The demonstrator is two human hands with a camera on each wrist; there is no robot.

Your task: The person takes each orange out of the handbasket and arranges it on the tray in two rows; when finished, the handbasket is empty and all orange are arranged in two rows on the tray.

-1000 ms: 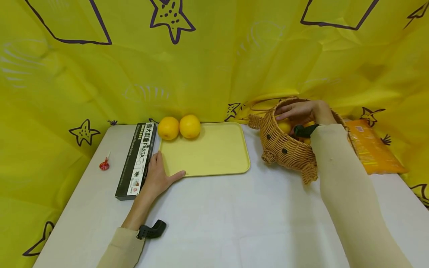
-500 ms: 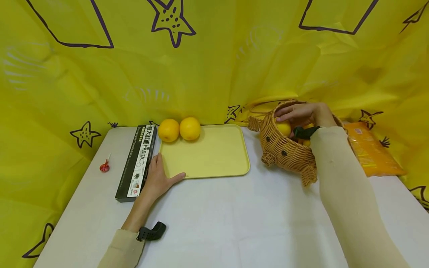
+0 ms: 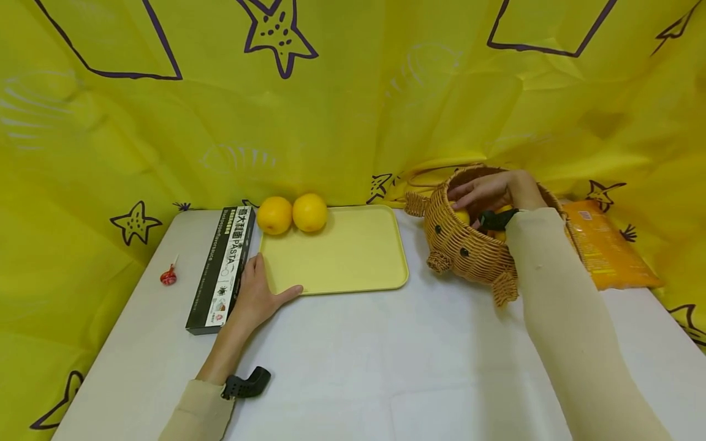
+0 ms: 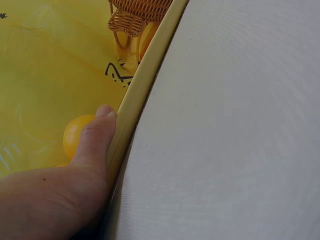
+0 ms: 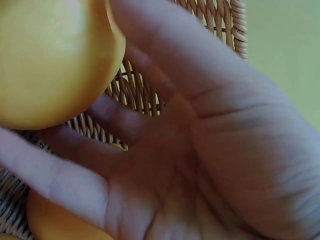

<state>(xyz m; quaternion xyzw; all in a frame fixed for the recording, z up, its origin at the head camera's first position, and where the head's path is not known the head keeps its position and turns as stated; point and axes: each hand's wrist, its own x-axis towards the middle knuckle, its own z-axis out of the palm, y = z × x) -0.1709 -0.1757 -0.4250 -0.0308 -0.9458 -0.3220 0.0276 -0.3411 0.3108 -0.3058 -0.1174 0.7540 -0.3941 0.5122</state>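
My right hand (image 3: 489,188) reaches into a wicker basket (image 3: 477,260) with a pig's face, ears and snout. In the right wrist view its thumb and fingers curl round an orange (image 5: 50,60), and another orange (image 5: 62,217) lies below in the basket. My left hand (image 3: 258,297) rests at the near left corner of a pale yellow tray (image 3: 342,260), thumb straight along the front rim and fingers along the left side. Two oranges (image 3: 310,212) sit side by side at the tray's back left. The left wrist view shows the thumb (image 4: 97,135) against the rim.
A black-and-white pasta box (image 3: 220,269) lies left of the tray, close beside my left hand. Farther left is a red lollipop (image 3: 168,275). An orange packet (image 3: 609,245) lies right of the basket. A yellow patterned cloth (image 3: 342,110) hangs behind the white table (image 3: 397,349).
Inside the basket, my right hand has shifted slightly, and less of the orange under its fingers shows in the head view. The left hand stays at the tray's corner.
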